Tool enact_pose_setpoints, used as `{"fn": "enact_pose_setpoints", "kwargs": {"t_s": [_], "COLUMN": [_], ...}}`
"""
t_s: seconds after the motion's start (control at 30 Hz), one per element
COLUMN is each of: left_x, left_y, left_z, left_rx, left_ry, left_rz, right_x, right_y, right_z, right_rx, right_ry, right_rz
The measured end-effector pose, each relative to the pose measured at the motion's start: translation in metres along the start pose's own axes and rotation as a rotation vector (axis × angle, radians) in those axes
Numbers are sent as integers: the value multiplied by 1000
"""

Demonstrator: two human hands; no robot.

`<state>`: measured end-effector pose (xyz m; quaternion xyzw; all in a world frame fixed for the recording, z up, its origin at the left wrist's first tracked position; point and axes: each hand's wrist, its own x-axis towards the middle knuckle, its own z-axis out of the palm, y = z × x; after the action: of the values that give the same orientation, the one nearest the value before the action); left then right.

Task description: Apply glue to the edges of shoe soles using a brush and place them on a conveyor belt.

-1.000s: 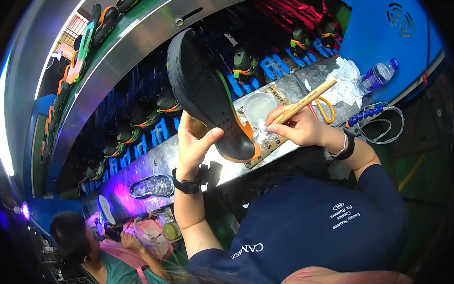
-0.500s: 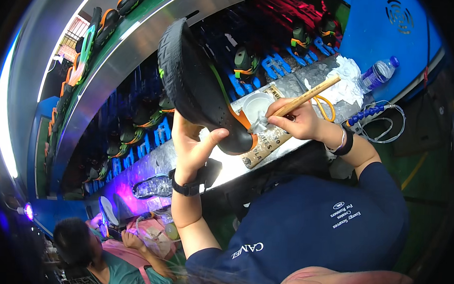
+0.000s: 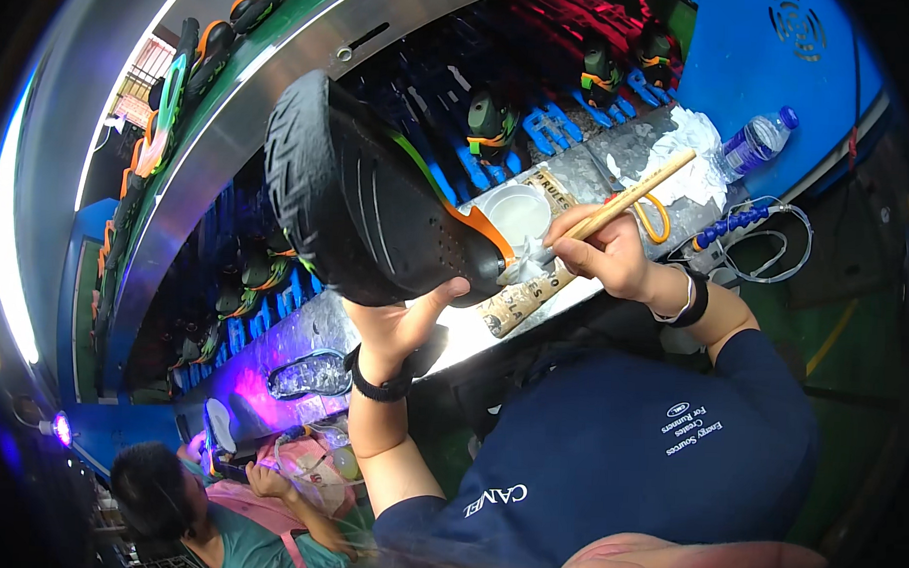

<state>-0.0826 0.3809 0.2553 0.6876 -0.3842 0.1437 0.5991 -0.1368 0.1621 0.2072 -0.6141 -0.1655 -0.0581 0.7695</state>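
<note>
My left hand (image 3: 398, 327) is closed around the lower end of a black shoe (image 3: 367, 201), thumb on its near side. Orange and green trim shows on the shoe, and its treaded sole faces left. In my right hand (image 3: 608, 251) is a wooden-handled brush (image 3: 638, 190), gripped low on the handle. The brush's grey-white bristles meet the shoe's edge by the orange trim. Just behind the bristles sits a white bowl (image 3: 520, 211) with pale contents. Under the bowl and brush lies a printed cardboard strip (image 3: 504, 314).
Shoes on blue holders (image 3: 492, 125) line the machine behind the metal ledge. Crumpled white paper or cloth (image 3: 679, 152), a purple-capped bottle (image 3: 760, 144) and a blue jointed hose (image 3: 732, 226) stand at right. A dark sole-shaped piece (image 3: 311, 376) lies left; a co-worker (image 3: 225, 536) sits beyond.
The shoe has swung left and down and turned, showing more of its perforated side. My left hand turned with it. The brush shifted slightly, its bristles still at the shoe's edge.
</note>
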Motion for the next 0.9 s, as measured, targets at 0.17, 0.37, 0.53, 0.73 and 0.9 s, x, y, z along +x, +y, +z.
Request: {"fn": "enact_pose_setpoints", "kwargs": {"t_s": [0.17,0.37,0.53,0.73,0.9], "left_x": [-3,-2,0,-6,-7], "left_y": [0,-1,-7,-13,-14], "left_z": [-1,-1,-2,0,1], "left_rx": [13,-121,-125,57,137], "left_ry": [-8,-30,-53,39,-1], "left_rz": [-27,-67,-41,-30,1], "right_x": [0,11,12,2,-3], "right_y": [8,6,11,11,4], "right_z": [-8,-12,-12,-4,-1], "right_rx": [36,-137,-258,-262,-308], "right_ry": [17,70,90,58,27], "right_rz": [59,-79,-207,-230,-256]}}
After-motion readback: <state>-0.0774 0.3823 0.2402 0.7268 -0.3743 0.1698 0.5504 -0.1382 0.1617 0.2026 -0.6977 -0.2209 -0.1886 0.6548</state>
